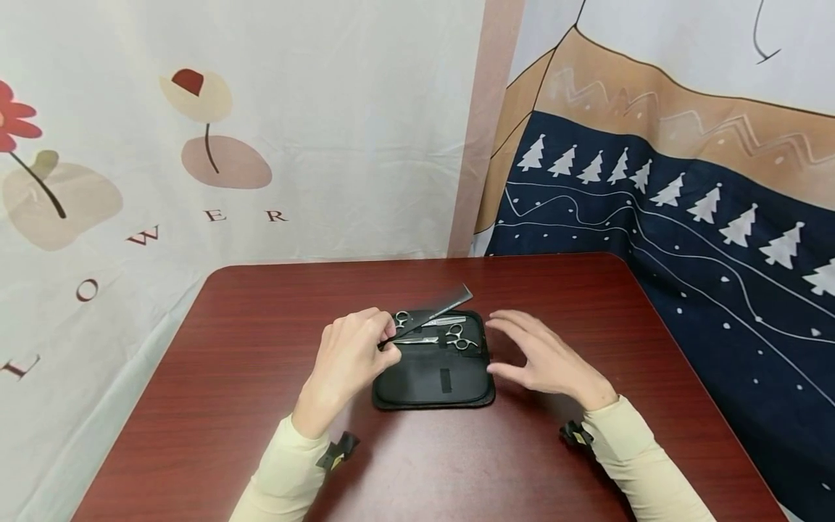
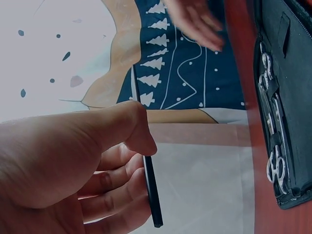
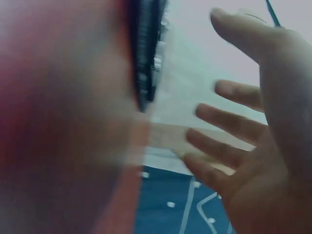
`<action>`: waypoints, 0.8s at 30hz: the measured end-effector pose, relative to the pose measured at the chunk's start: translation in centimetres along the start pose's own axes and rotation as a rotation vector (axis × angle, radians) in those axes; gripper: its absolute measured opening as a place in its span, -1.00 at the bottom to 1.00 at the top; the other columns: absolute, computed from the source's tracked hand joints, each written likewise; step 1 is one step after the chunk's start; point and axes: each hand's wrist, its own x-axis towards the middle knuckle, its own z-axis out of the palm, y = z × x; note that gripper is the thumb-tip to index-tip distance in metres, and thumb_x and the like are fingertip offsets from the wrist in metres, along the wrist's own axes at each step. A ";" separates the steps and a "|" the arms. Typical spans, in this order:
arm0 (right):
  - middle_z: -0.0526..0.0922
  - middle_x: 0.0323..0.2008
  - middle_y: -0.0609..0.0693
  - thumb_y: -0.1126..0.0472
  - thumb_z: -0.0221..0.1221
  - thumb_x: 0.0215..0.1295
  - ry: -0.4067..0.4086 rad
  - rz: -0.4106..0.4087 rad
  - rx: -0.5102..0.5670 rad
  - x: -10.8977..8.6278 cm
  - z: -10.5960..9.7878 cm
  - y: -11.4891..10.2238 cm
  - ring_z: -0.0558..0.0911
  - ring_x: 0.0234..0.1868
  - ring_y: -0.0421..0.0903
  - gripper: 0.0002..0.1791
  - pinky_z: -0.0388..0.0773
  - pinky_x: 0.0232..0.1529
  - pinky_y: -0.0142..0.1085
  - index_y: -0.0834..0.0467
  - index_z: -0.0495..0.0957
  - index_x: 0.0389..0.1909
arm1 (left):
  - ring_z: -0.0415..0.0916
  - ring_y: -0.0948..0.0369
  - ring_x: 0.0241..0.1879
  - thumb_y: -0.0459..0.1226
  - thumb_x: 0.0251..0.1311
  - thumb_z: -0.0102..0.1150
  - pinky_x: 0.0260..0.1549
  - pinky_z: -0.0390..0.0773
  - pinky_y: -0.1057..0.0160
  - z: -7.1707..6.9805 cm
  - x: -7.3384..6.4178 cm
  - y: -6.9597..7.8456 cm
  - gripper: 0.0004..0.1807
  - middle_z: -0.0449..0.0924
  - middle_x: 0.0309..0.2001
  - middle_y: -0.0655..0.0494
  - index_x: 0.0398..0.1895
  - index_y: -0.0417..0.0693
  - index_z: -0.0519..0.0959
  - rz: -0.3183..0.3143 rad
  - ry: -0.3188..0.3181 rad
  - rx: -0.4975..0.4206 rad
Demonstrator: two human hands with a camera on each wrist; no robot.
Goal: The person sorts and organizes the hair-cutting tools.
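At the left edge of the case (image 1: 417, 377), the left hand (image 1: 349, 357) pinches the comb (image 1: 446, 303); beside its right edge, the right hand (image 1: 551, 360) is spread. Scissors (image 1: 420, 340) lie toward the far edge. Handling the comb seems the step; the next move likely needs a steady pinch.

comb (image 1: 433, 312): smooth, plastic-looking | scissors (image 1: 424, 340): polished metal | zip case (image 1: 414, 384): matt, leather-like | tabletop (image 1: 261, 362): wood-grained — softly glossy | wall hangings (image 1: 365, 101): matt cloth — lightly creased
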 end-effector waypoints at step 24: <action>0.68 0.47 0.15 0.22 0.68 0.20 0.316 -0.409 -0.063 4.7 -1.1 -5.2 0.63 0.52 0.19 -0.22 0.51 0.62 -0.01 0.20 0.65 0.44 | 0.35 0.25 -0.61 -0.48 -0.22 0.28 -0.69 0.27 0.26 -0.7 -0.6 0.7 -0.75 0.46 -0.52 0.27 -0.54 0.07 0.53 0.200 -0.001 0.128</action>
